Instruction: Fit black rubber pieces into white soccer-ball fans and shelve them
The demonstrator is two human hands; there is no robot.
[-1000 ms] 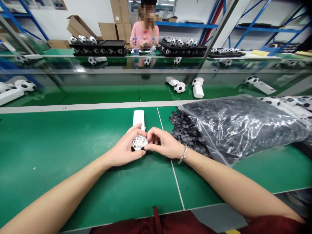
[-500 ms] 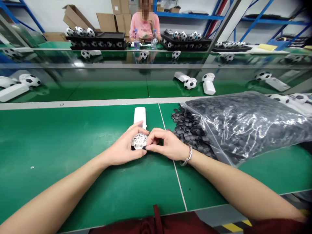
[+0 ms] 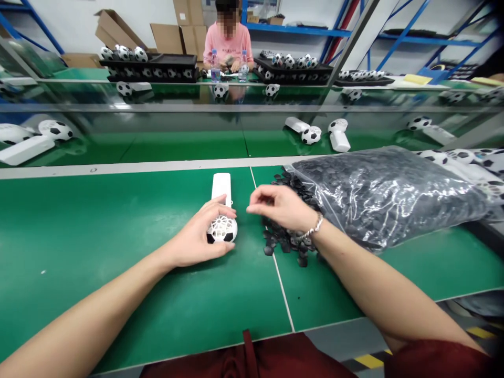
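My left hand curls around a soccer-ball-shaped head with white openwork on top and black patches on its side. A white rectangular handle extends from the ball, away from me, lying on the green bench. To the right, apart from the ball, my right hand hangs with thumb and fingertips pinched together. Whatever may be between those fingertips is too small to see. Beneath and beside this hand lies a pile of small black flat pieces, partly hidden by the wrist.
A clear plastic bag full of black pieces lies at right. Beyond the metal rail, several white ball-headed items rest on a green belt. A person sits across, between stacked black trays of balls.
My right hand has moved off the ball, right and slightly up, over the black pieces. My left hand stays around the ball. More loose pieces now show near the white line.
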